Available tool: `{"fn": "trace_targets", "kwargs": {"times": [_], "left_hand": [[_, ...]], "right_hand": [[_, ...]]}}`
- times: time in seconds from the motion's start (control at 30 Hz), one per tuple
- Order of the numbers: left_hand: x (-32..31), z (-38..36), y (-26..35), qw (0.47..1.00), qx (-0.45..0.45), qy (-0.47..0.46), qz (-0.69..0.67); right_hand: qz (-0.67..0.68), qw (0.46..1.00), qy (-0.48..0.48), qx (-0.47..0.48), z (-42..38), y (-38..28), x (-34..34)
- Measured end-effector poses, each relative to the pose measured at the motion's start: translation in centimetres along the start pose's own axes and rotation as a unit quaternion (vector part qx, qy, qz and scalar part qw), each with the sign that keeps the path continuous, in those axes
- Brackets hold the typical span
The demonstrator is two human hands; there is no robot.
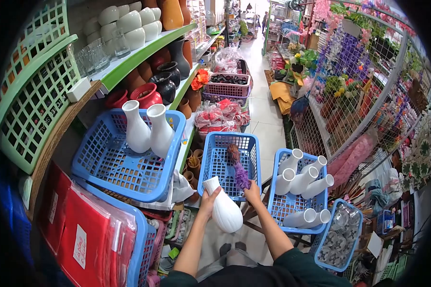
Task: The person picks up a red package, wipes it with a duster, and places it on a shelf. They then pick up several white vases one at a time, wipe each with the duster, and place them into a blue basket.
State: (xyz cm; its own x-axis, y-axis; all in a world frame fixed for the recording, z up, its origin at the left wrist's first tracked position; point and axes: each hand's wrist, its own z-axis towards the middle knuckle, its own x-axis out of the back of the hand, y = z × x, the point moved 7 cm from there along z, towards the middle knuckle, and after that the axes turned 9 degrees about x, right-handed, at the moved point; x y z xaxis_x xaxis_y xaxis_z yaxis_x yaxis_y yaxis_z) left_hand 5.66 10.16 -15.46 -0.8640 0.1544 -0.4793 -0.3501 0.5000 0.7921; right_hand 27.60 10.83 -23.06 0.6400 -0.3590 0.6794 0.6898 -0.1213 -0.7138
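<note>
Shop aisle. Left hand (207,201) clamped on the neck of a white vase (223,209), held low, just left of the right hand. Right hand (252,193) closed on a purple sprig (239,173) lying in the blue basket (205,162) ahead. Sprig not yet in the vase. Vase: glossy, bulbous, narrow-necked, tilted, mouth empty. More white vases (302,181) crated right of the right hand.

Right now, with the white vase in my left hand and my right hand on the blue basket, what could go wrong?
1. The left hand grips the white vase only by its narrow neck, over hard floor tiles; a slip could break it.
2. The right hand holds the middle blue basket at its rim; a tug might tip it.
3. The loose vases in the neighbouring basket lie close by and could get knocked.
</note>
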Motion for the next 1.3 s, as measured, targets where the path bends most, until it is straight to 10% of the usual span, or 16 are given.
{"fn": "trace_targets", "kwargs": {"times": [0.23, 0.37, 0.67, 0.83, 1.03, 1.13, 1.17, 1.2, 1.3], "left_hand": [[-3.5, -0.3, 2.7, 0.993, -0.017, -0.083, -0.081], [-6.3, 0.0, 4.4, 0.981, 0.0, -0.167, -0.094], [-10.1, 1.2, 9.2, 0.991, -0.058, -0.119, -0.007], [-9.2, 4.3, 9.9, 0.961, -0.005, -0.236, -0.147], [-12.7, 1.0, 13.9, 0.945, 0.039, -0.276, -0.17], [-13.5, 0.0, 13.2, 0.947, -0.011, -0.284, -0.147], [-4.2, 6.6, 6.3, 0.948, -0.011, -0.284, -0.146], [-5.6, 15.8, 5.0, 0.948, -0.044, -0.312, 0.047], [-9.8, 12.2, 6.6, 0.946, -0.026, -0.323, -0.008]], "right_hand": [[0.254, 0.955, 0.104, 0.108, -2.7, -7.3, 12.0], [0.086, 0.973, 0.156, 0.15, -4.4, -11.4, 19.6], [0.174, 0.97, 0.138, 0.098, -4.7, -8.0, 28.6], [0.006, 0.959, 0.156, 0.237, -5.8, -8.2, 33.3], [-0.082, 0.953, 0.001, 0.291, -5.6, -10.1, 33.5], [-0.078, 0.949, 0.013, 0.305, -4.1, -10.2, 32.9], [-0.088, 0.944, 0.047, 0.314, -3.3, -9.6, 32.3], [-0.086, 0.944, 0.047, 0.315, -2.8, -10.0, 31.8], [-0.124, 0.943, 0.109, 0.288, -1.3, -11.1, 31.4]]}}
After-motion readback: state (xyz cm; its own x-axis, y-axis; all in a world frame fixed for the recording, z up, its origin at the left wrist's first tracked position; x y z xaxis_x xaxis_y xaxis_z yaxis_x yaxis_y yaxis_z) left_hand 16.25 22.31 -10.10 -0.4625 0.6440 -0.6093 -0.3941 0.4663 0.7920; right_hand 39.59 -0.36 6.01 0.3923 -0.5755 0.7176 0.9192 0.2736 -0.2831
